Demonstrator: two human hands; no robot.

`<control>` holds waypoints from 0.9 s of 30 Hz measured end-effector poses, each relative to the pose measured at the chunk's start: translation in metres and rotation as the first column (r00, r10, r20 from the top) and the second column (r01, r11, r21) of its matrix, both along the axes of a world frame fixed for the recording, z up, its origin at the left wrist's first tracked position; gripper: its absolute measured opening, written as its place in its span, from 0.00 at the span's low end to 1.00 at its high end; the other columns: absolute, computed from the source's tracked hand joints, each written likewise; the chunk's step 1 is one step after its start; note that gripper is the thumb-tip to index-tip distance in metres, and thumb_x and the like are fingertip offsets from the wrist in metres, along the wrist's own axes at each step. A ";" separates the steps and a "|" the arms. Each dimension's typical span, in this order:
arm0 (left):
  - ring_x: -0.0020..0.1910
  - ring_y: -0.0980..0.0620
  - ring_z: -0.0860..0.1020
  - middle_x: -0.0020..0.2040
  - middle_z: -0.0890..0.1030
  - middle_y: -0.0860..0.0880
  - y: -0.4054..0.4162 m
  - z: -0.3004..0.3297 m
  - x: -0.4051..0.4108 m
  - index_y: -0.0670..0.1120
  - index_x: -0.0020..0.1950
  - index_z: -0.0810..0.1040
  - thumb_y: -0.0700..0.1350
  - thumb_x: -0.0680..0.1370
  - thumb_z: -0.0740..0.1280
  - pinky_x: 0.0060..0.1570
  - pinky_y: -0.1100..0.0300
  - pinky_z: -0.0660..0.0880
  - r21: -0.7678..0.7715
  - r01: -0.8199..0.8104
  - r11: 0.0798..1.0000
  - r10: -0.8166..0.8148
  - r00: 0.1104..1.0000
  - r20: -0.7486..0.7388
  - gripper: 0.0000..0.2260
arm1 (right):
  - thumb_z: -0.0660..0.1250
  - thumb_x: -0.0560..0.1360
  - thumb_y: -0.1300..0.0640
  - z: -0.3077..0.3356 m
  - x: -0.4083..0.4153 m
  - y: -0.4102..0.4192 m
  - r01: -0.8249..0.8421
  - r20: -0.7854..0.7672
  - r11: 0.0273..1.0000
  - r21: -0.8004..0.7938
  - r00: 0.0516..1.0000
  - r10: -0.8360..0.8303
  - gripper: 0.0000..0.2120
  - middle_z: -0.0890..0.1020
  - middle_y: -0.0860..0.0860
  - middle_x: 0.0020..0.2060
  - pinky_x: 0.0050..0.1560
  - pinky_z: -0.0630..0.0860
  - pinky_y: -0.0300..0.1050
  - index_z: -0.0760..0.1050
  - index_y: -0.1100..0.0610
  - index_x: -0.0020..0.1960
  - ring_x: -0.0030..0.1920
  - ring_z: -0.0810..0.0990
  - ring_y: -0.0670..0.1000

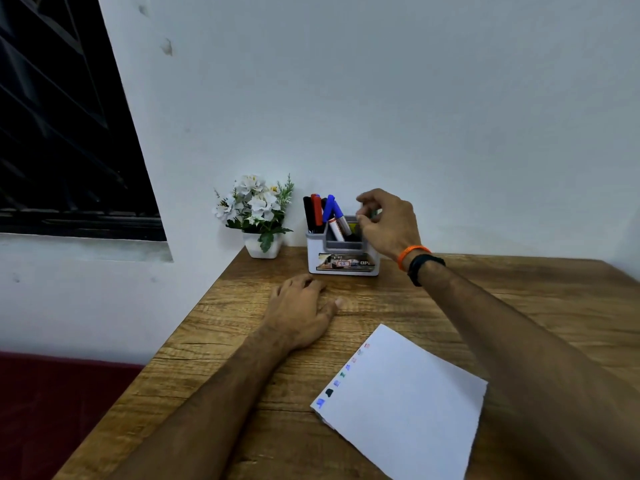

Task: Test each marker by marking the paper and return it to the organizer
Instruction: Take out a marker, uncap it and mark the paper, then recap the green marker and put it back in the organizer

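1. Wooden table (450,292): it stood against a white wall (381,98), and everything below rested on it.
2. Organizer (343,261): a white and grey desk caddy sat at the table's far edge, near the wall, with a printed label on its front face.
3. Markers in the organizer: a black marker (308,214) and a red marker (316,209) stood upright in the left compartment. A blue marker (329,207) leaned beside them. A white-barrelled marker (336,229) leaned in the middle compartment.
4. Your right hand (389,225): it was raised over the organizer's right side, fingers curled with thumb and fingertips drawn together. A small greenish shape showed at the fingertips, but I cannot tell whether you were pinching a marker or had let go. An orange band (412,256) and a black band (424,268) circled that wrist.
5. Your left hand (299,315): it lay palm down on the table just in front of the organizer, fingers loosely bent, holding nothing.
6. Paper (408,403): a white sheet lay on the near part of the table, turned at an angle, under your right forearm. A row of small coloured test marks (341,375) ran along its left edge, in blue, black, green and red tones.
7. Flower pot (261,245): a small white pot of white flowers stood left of the organizer, close to it but apart.
8. Window (62,133): a dark pane occupied the upper left.
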State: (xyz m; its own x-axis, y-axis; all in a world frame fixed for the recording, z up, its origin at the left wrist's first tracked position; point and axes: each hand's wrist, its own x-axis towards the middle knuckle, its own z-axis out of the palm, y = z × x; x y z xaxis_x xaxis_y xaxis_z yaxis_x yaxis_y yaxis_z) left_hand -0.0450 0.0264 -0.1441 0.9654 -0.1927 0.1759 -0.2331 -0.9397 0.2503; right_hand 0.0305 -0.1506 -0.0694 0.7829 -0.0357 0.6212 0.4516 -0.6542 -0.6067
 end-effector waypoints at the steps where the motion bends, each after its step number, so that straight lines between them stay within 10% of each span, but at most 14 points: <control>1: 0.74 0.49 0.61 0.75 0.65 0.48 -0.002 0.001 -0.001 0.51 0.73 0.67 0.63 0.80 0.54 0.74 0.45 0.56 -0.002 0.013 1.000 -0.013 1.000 0.001 0.26 | 0.69 0.72 0.61 -0.002 0.001 -0.006 0.027 0.000 1.000 0.012 1.000 -0.027 0.12 0.82 0.44 0.41 0.52 0.81 0.51 0.80 0.53 0.55 0.43 0.82 0.48; 19: 0.73 0.51 0.61 0.74 0.66 0.51 -0.017 0.000 -0.005 0.53 0.73 0.67 0.63 0.79 0.56 0.73 0.47 0.55 -0.043 0.075 0.996 -0.074 0.997 0.017 0.25 | 0.69 0.75 0.52 0.006 0.050 -0.033 0.054 -0.266 0.958 -0.282 0.955 -0.132 0.27 0.74 0.61 0.65 0.65 0.74 0.57 0.68 0.49 0.74 0.62 0.76 0.61; 27: 0.73 0.51 0.61 0.74 0.66 0.51 -0.016 -0.001 -0.004 0.53 0.73 0.67 0.63 0.79 0.56 0.73 0.46 0.56 -0.040 0.070 0.997 -0.069 0.997 0.022 0.25 | 0.74 0.71 0.56 0.009 0.053 -0.032 0.058 -0.261 0.961 -0.271 0.956 -0.131 0.24 0.74 0.59 0.62 0.58 0.78 0.53 0.73 0.55 0.65 0.56 0.79 0.59</control>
State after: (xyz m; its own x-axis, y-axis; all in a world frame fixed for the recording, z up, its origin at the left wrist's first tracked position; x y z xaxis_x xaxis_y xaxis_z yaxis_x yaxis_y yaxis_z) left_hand -0.0487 0.0105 -0.1454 0.9461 -0.2511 0.2045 -0.3027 -0.9103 0.2823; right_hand 0.0836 -0.1824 -0.0600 0.9245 0.0148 0.3809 0.2206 -0.8357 -0.5029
